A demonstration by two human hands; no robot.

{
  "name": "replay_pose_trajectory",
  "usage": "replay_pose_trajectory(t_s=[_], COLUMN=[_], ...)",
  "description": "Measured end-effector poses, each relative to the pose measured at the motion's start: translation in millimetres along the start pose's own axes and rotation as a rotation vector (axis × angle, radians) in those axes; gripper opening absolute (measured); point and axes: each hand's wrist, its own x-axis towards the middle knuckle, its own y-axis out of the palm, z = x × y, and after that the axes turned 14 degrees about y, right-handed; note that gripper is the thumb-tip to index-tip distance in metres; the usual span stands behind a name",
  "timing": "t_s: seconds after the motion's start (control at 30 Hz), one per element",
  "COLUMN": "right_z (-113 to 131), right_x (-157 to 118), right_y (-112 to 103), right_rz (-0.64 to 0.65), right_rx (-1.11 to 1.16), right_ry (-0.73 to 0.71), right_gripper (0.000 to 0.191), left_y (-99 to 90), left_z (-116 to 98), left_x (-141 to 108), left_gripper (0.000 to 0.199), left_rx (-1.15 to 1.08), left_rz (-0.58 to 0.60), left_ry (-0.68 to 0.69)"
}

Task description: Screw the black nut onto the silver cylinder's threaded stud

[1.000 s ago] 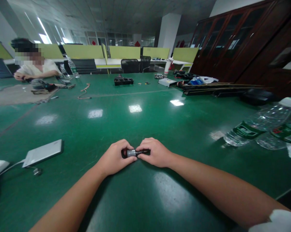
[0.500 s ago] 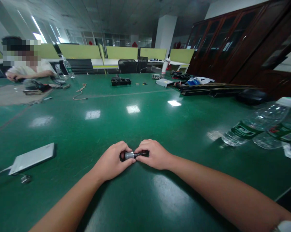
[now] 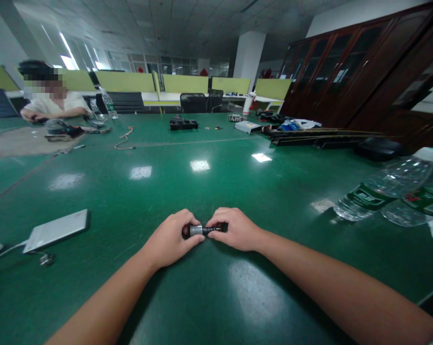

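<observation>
A small silver cylinder (image 3: pixel 196 230) with a dark ribbed rod (image 3: pixel 208 231) coming out of its right end lies level between my hands, just over the green table. My left hand (image 3: pixel 168 240) is closed round the cylinder, thumb in front and fingers behind. At the other end my right hand (image 3: pixel 241 231) pinches the rod between thumb and fingertips. The fingers partly cover both ends of the piece, so its exact kind cannot be made out.
To the left lies a white power bank (image 3: pixel 58 231) with a cable. Two water bottles (image 3: pixel 376 194) stand at the right. Farther back are a black compartment tray (image 3: pixel 184 124), a cord (image 3: pixel 124 139) and long dark strips (image 3: pixel 310 137). Another person (image 3: pixel 56 103) sits at the far left.
The whole view has shifted slightly. My right fingertips sit a little farther from the left ones, and more of the ribbed rod shows between them. Both hands keep their hold.
</observation>
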Motion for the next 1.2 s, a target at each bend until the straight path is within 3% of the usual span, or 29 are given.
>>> replay_pose_trajectory(t_s=[1.2], right_z=[-4.7], right_x=[-4.2], right_y=[-16.9], right_rz=[0.004], right_rx=[-0.075], right_ry=[0.065], right_gripper=[0.012], left_y=[-1.5], left_z=[-0.6], left_x=[0.3], left_gripper=[0.019], left_rx=[0.000], left_rz=[0.031], left_ry=[-0.023])
